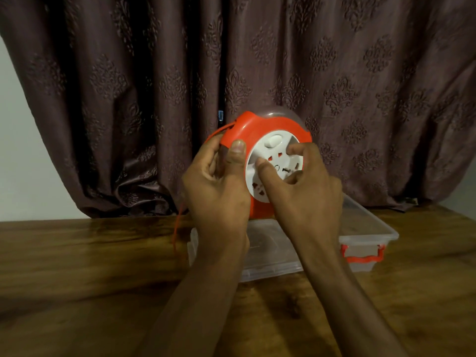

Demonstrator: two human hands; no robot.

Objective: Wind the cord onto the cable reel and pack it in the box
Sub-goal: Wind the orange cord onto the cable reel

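Reel [268,132] gripped by left hand [216,186] at rim; right hand [301,186] pinches hub

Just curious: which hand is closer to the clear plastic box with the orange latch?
Right. The right hand, fingers on the cable reel's white face, is above the clear plastic box; the left hand grips the orange rim farther left.

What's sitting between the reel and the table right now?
In the head view, a clear box lid lies on the table below the held reel, with the box beside it.
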